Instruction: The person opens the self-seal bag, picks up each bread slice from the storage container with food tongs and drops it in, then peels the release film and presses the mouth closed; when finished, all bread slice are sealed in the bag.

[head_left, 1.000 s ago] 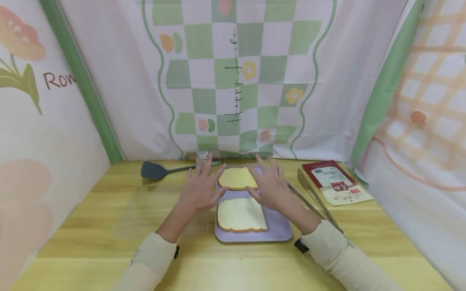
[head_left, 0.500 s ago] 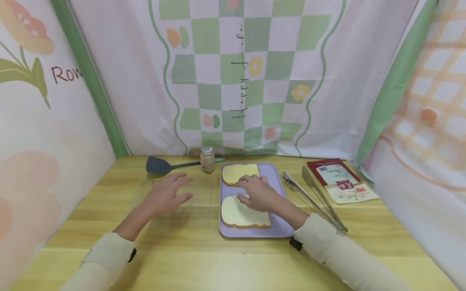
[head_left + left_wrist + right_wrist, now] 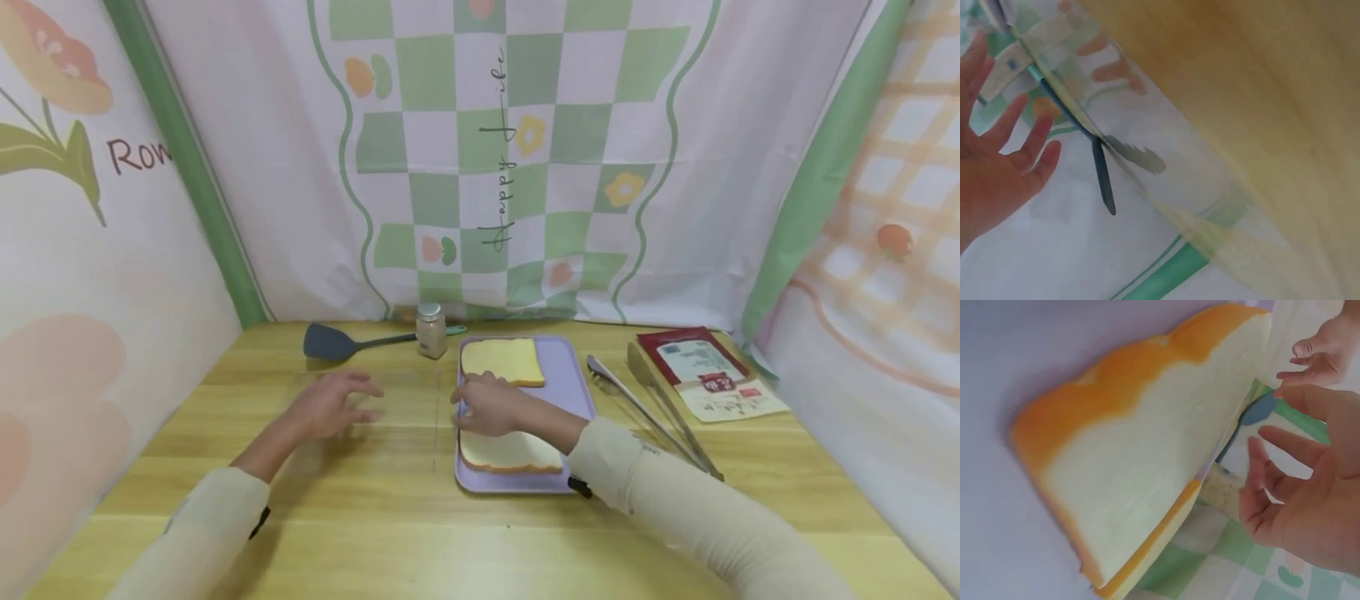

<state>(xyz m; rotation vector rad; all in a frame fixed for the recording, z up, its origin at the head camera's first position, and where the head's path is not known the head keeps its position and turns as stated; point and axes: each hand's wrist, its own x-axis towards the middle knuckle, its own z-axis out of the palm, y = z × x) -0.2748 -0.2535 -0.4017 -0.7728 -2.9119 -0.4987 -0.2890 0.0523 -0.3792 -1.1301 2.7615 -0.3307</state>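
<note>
My left hand hovers with fingers spread over a clear, see-through sheet lying left of the tray. Nothing is in it; the left wrist view shows the same hand bare, palm and fingers apart. A purple tray bears two bread slices: the far slice shows almost whole, while the near slice is partly hidden by my right hand. That hand, fingers loosely bent, hangs over the tray's left side. In the right wrist view it stands apart from the bread and holds nothing.
A dark spatula lies at the back left, behind a small glass jar with a silver lid. Metal tongs and a long metal utensil lie right of the tray. Beyond them is a red and cream packet.
Both hands were together above the tray. My left hand has moved left and down to the clear sheet; my right has come nearer and leftward over the bread. The view has shifted slightly.
</note>
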